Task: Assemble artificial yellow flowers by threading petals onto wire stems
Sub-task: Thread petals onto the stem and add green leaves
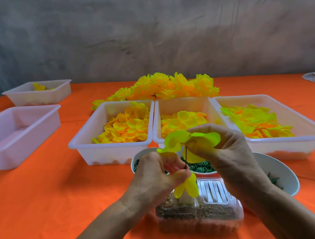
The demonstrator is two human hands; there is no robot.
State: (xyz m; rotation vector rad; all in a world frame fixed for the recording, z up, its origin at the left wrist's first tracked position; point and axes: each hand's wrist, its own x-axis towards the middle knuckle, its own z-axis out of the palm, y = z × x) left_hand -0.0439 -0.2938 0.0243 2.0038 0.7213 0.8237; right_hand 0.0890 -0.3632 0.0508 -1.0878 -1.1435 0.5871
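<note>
My left hand (pixel 156 174) pinches the lower end of a thin dark wire stem (pixel 186 155), with a few yellow petals (pixel 188 188) hanging below its fingers. My right hand (pixel 223 150) is shut on a yellow-green petal piece (pixel 177 138) at the top of the stem. Both hands meet just in front of three white trays of loose yellow petals (pixel 125 128), (pixel 183 120), (pixel 258 121). A heap of finished yellow flowers (pixel 160 87) lies behind the trays.
Under my hands are a clear plastic box of brown granules (pixel 196 215), a bowl of green rings (pixel 202 168) and another bowl (pixel 281 170) at right. Two more white trays (pixel 11 137), (pixel 37 91) stand at left on the orange table (pixel 61 193). A grey wall rises behind.
</note>
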